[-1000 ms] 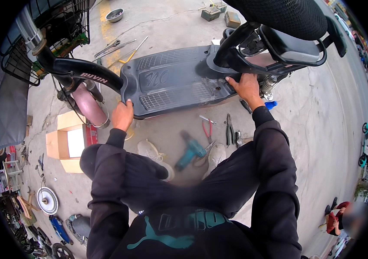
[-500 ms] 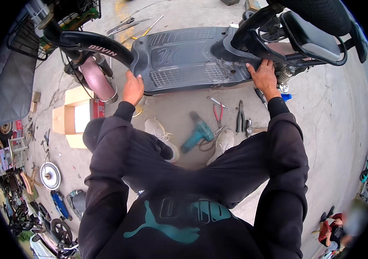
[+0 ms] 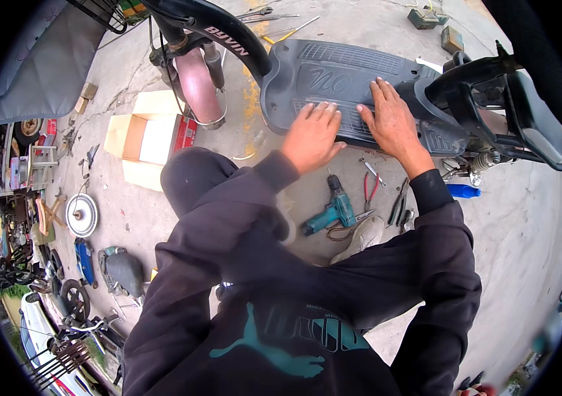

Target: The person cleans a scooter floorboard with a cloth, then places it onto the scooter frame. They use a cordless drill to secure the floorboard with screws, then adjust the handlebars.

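A dark grey plastic footboard (image 3: 326,78) of a scooter lies in front of me, with ribbed patches on its surface. Flat on its near side rests my left hand (image 3: 314,136), fingers stretched forward and thumb out to the right. My right hand (image 3: 392,125) lies further right on the same board, its fingers spread. Neither hand holds anything. Below the board's near edge, on the ground, are a teal power drill (image 3: 337,206), red-handled pliers (image 3: 371,189) and dark-handled pliers (image 3: 399,203).
The pink front mudguard (image 3: 195,79) and black frame tube (image 3: 228,39) rise at the left. An open cardboard box (image 3: 132,138) stands nearby. Right of the board are a shock absorber (image 3: 485,160) and a blue object (image 3: 463,191). A wheel (image 3: 81,216) lies far left.
Both hands have left the board's lower edge and now rest on its upper surface, closer together. My left hand moved right. The view has shifted, so the scooter appears further right.
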`<state>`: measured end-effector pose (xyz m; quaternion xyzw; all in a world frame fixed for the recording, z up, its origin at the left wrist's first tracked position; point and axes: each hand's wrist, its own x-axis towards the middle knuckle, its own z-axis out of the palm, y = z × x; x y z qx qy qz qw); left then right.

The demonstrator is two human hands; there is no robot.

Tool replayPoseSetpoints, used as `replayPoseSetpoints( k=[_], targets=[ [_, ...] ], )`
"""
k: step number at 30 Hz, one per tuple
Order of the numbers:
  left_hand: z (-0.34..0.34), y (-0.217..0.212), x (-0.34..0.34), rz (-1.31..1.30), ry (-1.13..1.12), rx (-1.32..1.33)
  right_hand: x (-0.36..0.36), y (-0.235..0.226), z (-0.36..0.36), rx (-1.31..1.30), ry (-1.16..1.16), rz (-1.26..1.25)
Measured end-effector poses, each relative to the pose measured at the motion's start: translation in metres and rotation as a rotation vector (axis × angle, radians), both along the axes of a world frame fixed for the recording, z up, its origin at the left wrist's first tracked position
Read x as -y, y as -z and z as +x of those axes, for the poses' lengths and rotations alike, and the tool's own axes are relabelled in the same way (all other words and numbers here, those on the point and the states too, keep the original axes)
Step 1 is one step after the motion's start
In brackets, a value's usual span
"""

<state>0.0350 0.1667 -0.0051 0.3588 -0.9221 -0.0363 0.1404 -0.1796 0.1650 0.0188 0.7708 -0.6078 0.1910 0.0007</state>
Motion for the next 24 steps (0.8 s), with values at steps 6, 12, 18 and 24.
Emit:
replayPoseSetpoints(
  k=[6, 12, 18, 24],
  targets=[
    [-0.019, -0.013, 0.010, -0.054, 0.097, 0.002, 0.134, 0.006, 0.052, 0.036, -0.049, -0.223],
    [-0.014, -0.024, 0.040, 0.099, 0.006, -0.025, 0.224, 0.016, 0.097, 0.043, -0.148, -0.069],
    [-0.006, 0.013, 0.054, 0.300, -0.031, -0.065, 0.224, 0.086, 0.110, -0.034, 0.000, -0.143],
    [-0.004, 0.014, 0.055, 0.318, -0.032, -0.115, 0.223, 0.084, 0.113, 0.005, 0.023, -0.006]
  ],
)
